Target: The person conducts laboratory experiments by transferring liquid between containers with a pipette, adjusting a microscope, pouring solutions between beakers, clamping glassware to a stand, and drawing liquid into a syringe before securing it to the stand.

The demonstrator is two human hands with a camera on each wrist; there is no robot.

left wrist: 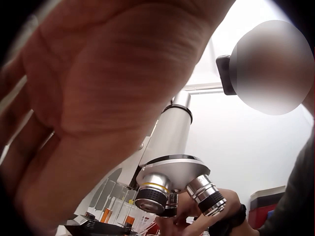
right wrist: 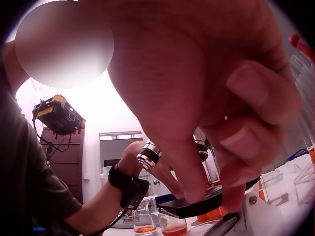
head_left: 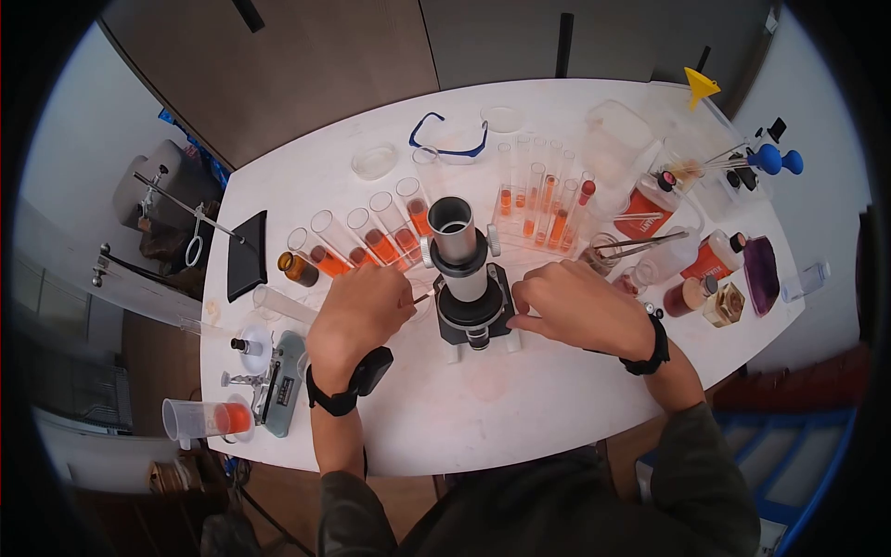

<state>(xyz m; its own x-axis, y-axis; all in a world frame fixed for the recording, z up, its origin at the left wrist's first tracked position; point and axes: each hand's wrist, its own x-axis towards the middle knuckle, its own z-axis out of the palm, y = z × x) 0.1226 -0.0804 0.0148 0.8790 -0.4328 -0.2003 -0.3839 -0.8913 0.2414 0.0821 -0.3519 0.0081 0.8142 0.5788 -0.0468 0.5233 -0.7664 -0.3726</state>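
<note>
A monocular microscope (head_left: 461, 278) stands upright before me, between both hands. At the left side of its dark stage is my left hand (head_left: 357, 311), fingers bent, with a small thin piece (head_left: 424, 297) showing at the fingertips; I cannot tell whether they pinch it. My right hand (head_left: 580, 311) is at the stage's right side. In the right wrist view its thumb and forefinger grip the edge of the black stage (right wrist: 192, 208). Silver objectives (left wrist: 206, 195) hang from the nosepiece (left wrist: 172, 167) in the left wrist view, where the palm hides the left fingertips.
Test tubes of orange liquid (head_left: 380, 243) stand behind my left hand, more in a rack (head_left: 548, 232) at back right. Blue-framed goggles (head_left: 449, 148) lie behind. Bottles (head_left: 691, 295) crowd the right, below tweezers (head_left: 640, 246). A balance (head_left: 283, 390) and beaker (head_left: 190, 420) stand left.
</note>
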